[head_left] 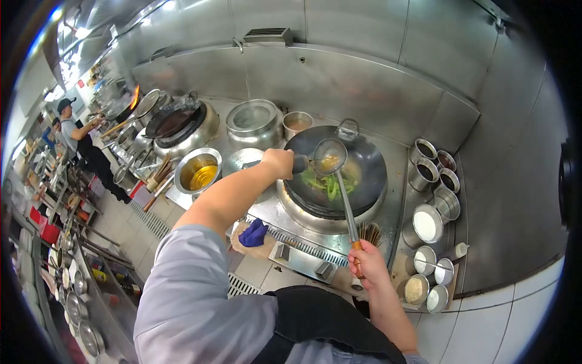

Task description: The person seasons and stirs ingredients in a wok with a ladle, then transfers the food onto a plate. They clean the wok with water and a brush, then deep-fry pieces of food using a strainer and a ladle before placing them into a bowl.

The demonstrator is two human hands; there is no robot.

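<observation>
My left hand (pixel 277 162) is closed around the dark handle at the left side of a black wok (pixel 370 164). Inside the wok lie green vegetable strips (pixel 330 185), with a little steam or liquid around them. My right hand (pixel 368 264) grips the wooden handle of a long metal ladle (pixel 345 203). Its round bowl is over the wok, above the greens, and holds some yellowish bits. The wok rests on a round metal burner ring (pixel 327 224).
Left of the wok stand a metal pot of yellow oil (pixel 179 177) and a lidded pot (pixel 251 121). Seasoning tins (pixel 427 224) line the right side. A blue cloth (pixel 253 233) lies at the stove's front edge. Another person (pixel 85 139) works at a flaming wok far left.
</observation>
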